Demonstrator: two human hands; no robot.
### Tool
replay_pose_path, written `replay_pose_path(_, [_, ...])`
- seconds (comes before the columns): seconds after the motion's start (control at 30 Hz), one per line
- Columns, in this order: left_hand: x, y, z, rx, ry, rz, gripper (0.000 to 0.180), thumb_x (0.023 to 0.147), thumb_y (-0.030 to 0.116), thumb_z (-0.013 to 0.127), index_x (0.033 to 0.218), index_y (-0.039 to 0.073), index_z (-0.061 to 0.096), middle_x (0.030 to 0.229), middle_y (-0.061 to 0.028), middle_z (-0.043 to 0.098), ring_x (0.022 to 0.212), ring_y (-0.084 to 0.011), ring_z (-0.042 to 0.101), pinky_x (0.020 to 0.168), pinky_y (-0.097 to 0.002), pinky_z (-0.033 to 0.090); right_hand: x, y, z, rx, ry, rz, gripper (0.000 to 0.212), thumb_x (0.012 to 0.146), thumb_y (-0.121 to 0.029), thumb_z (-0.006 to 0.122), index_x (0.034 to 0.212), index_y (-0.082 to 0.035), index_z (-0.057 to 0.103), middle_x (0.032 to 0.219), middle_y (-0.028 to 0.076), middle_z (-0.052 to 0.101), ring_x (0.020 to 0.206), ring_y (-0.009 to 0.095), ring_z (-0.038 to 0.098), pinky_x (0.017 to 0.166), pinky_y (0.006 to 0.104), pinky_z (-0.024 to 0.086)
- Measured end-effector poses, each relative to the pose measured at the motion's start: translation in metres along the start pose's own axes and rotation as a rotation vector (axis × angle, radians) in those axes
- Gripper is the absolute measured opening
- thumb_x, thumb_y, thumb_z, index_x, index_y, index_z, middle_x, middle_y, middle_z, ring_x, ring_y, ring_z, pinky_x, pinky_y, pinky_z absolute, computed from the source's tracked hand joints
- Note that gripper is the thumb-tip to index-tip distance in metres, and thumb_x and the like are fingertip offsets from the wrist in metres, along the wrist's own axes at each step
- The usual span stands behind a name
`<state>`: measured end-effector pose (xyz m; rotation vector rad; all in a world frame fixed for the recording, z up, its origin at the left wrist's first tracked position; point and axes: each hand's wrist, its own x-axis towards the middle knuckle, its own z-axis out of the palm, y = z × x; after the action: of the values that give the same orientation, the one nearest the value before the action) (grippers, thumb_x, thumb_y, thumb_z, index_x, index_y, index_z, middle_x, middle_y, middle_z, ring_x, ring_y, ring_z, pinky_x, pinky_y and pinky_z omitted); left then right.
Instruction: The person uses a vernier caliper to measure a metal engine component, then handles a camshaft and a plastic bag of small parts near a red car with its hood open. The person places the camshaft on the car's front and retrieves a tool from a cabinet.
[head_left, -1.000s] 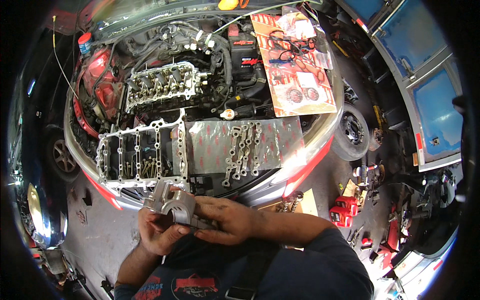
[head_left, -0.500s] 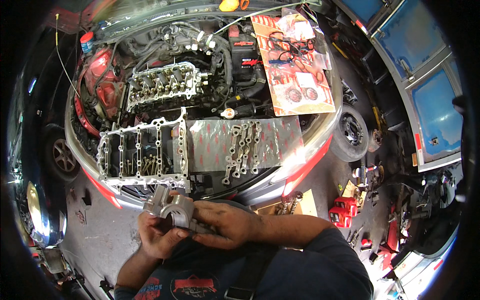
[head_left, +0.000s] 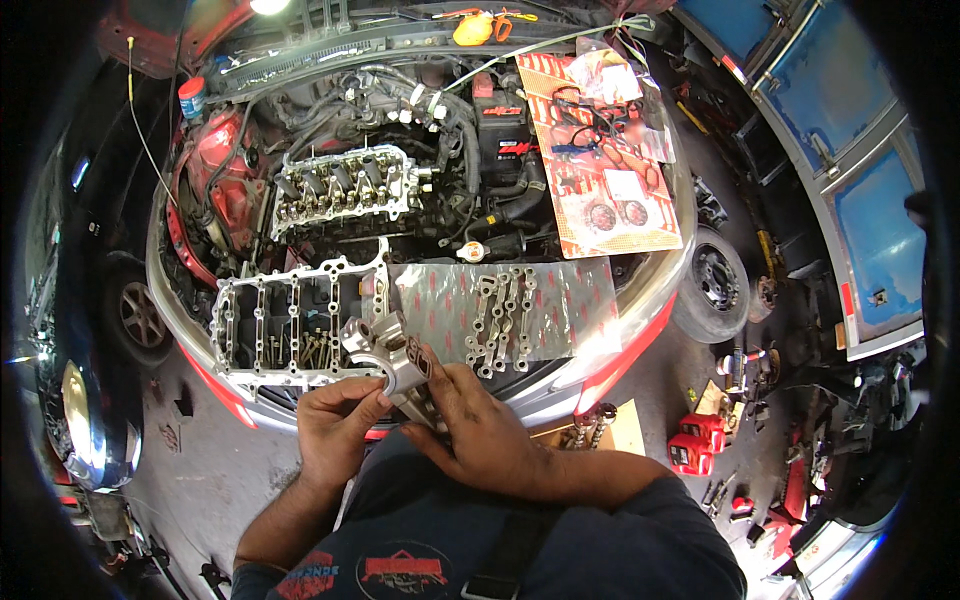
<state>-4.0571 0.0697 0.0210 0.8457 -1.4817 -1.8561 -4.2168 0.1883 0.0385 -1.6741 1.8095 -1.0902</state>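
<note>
A silver cast metal engine part [head_left: 402, 372] with a rounded, ring-like opening is held in front of my chest, over the car's front edge. My right hand [head_left: 480, 420] grips its right side, fingers along the metal. With thumb and bent fingers, my left hand [head_left: 338, 425] pinches its lower left edge. The hands hide its lower portion. Just beyond lies a silver ladder-shaped metal frame [head_left: 262, 322], with several loose bolts [head_left: 312, 350] visible through its openings. To the right, several slim silver caps [head_left: 502, 320] lie on a printed plastic sheet [head_left: 425, 300].
The open engine bay holds an exposed cylinder head [head_left: 350, 190] and a black battery [head_left: 503, 135]. A gasket-set card [head_left: 575, 215] leans across the bay's right side. Right of the car are a loose wheel [head_left: 715, 280], red containers [head_left: 695, 440] and a blue-panelled door [head_left: 875, 240].
Both hands have lifted the metal part away from me and slightly right, turning it. My left hand has gone from cradling it to pinching its edge. The view has shifted slightly.
</note>
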Motion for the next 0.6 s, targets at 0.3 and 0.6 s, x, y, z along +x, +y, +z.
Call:
replay_pose_path(0.3, [-0.001,-0.009,-0.006,-0.288,0.007,-0.152,0.022,0.084,0.009,0.072,0.098,-0.004,0.061,0.096,-0.0119,0.067,0.087,-0.0196,0.065,0.081,-0.0348,0.055,0.007,0.005,-0.002,-0.047,-0.062,-0.029,0.079,0.094,-0.036,0.057,0.145,0.011,0.019,0.109,0.023,0.047,0.092,0.036,0.062,0.077,0.0381,0.055])
replay_pose_path(0.6, [0.000,-0.017,-0.008,-0.002,0.042,0.004,0.011,0.081,0.001,0.065,0.091,0.000,0.060,0.088,-0.0027,0.062,0.082,-0.0091,0.058,0.075,-0.0231,0.046,0.004,0.014,0.002,-0.103,-0.033,-0.092,0.078,0.094,-0.038,0.056,0.146,0.007,0.021,0.107,0.022,0.048,0.089,0.035,0.063,0.074,0.0381,0.056])
